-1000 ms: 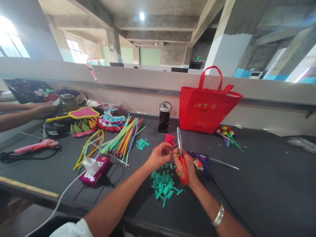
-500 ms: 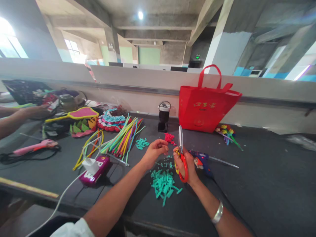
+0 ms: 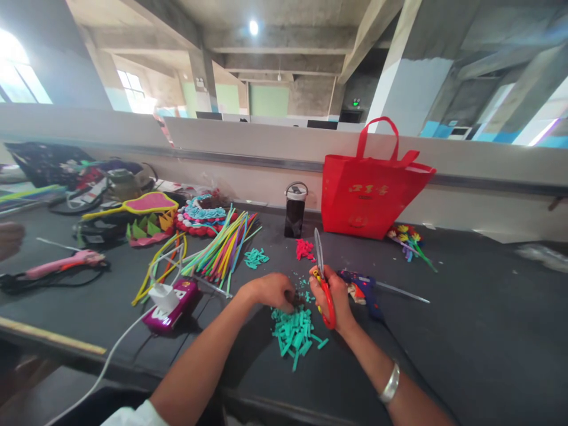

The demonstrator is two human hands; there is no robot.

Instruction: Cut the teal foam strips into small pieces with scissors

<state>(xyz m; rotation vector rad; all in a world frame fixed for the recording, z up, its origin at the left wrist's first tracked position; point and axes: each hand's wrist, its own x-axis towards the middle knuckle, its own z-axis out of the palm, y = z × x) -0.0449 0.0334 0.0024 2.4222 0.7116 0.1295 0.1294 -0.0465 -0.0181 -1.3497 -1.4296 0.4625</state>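
My left hand [image 3: 270,291] reaches down to the upper edge of a loose heap of teal strips [image 3: 293,332]. Its fingers are bent, with a gap between thumb and forefinger, and nothing shows in them; the fingertips are partly hidden. In my right hand [image 3: 335,296] is a pair of scissors with red and yellow handles [image 3: 327,302], its blades pointing up and away from me. Tiny teal scraps lie between the hands. Farther off are a small pile of red pieces [image 3: 304,249] and a smaller pile of teal pieces [image 3: 256,258].
A blue glue gun [image 3: 366,290] lies beside my right hand. Left are a purple power strip [image 3: 181,302], colourful fuzzy stems [image 3: 226,245] and a pink glue gun [image 3: 66,264]. A bottle [image 3: 294,210] and red bag [image 3: 368,195] stand behind. Another person's hand [image 3: 9,239] shows far left.
My left hand has come down and nearer, from above the scraps to the teal heap. The scissors have tilted slightly left. The other person's hand has drawn back toward the left edge.
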